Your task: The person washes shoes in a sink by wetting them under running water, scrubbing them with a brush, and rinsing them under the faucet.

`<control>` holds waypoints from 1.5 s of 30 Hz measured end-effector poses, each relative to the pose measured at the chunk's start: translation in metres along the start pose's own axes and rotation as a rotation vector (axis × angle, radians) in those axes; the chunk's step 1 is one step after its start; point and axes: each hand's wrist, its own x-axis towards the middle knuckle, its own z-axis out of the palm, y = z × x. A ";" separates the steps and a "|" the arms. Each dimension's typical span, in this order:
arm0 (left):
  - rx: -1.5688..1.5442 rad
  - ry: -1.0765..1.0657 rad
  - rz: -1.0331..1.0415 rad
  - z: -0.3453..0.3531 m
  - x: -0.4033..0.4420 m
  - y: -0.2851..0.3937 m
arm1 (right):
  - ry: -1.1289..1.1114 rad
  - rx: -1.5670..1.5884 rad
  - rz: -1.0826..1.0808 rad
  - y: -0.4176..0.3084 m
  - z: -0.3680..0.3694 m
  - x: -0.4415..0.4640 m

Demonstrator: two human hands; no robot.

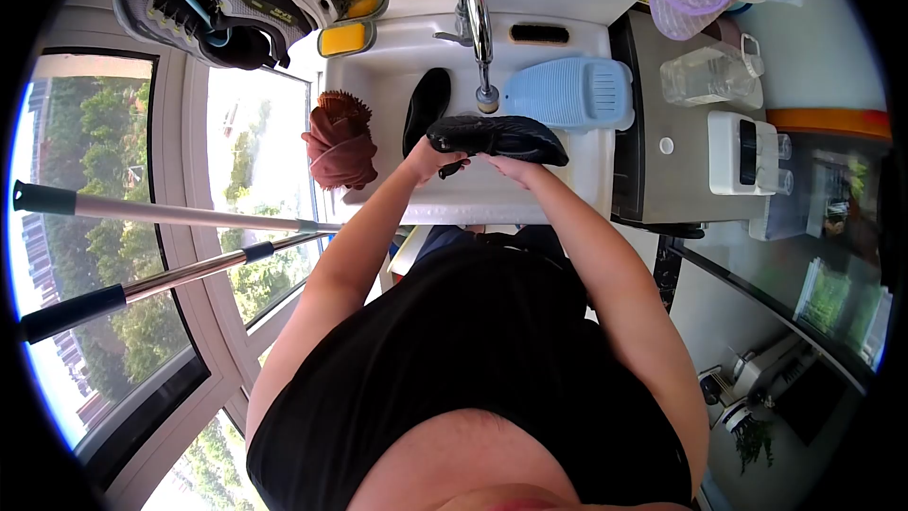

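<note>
A black shoe [498,138] is held sideways above the white sink [492,208], just below the tap's spout. My left hand [433,161] grips it at its left end, where a small dark piece hangs under the fingers. Beneath the shoe's right half, my right hand [512,168] supports it, its fingers partly hidden behind the shoe. A second black shoe [428,102] rests in the sink to the left of the chrome tap [473,24]. Whether water is running I cannot tell.
A blue washboard [567,93] lies at the sink's right, below a dark brush [539,34]. Brown cloth [339,147] drapes over the left rim. Yellow soap [342,38] sits at the back left corner, near hanging sneakers [251,9]. Two poles [189,213] reach in from the left.
</note>
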 end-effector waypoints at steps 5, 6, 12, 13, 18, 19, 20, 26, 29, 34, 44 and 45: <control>0.016 0.127 0.035 0.013 0.002 -0.008 | 0.134 -0.180 -0.422 0.050 -0.003 0.075; 0.088 0.196 0.034 0.014 0.004 -0.007 | 0.134 -0.180 -0.422 0.051 -0.004 0.076; 0.102 0.329 0.080 0.013 0.016 -0.017 | 0.343 -0.380 -0.581 0.042 -0.002 0.071; 0.102 0.329 0.080 0.011 0.015 -0.016 | 0.428 -0.433 -0.664 0.038 -0.001 0.066; 0.075 0.239 0.132 -0.007 0.005 -0.004 | -0.021 -0.091 -0.128 0.019 -0.017 0.037; 0.074 0.239 0.132 -0.014 -0.002 -0.005 | -0.050 0.147 -0.185 0.033 -0.013 0.036; 0.049 0.279 0.125 -0.021 -0.005 -0.006 | -0.073 0.381 -0.244 0.045 -0.015 0.036; 0.034 0.284 0.068 -0.044 -0.019 -0.012 | -0.292 1.178 -0.189 0.055 -0.053 0.004; 0.097 0.112 0.102 -0.045 -0.026 -0.024 | -0.136 1.305 -0.113 0.034 -0.048 0.003; -0.806 -0.142 -0.187 -0.066 -0.037 -0.038 | -0.040 1.160 -0.354 0.024 -0.048 0.016; -0.684 0.252 -0.330 -0.057 -0.056 -0.021 | 0.864 -0.422 -0.472 -0.012 -0.159 0.068; -0.708 0.315 -0.390 -0.055 -0.057 -0.022 | 0.934 -0.572 -0.578 -0.017 -0.175 0.077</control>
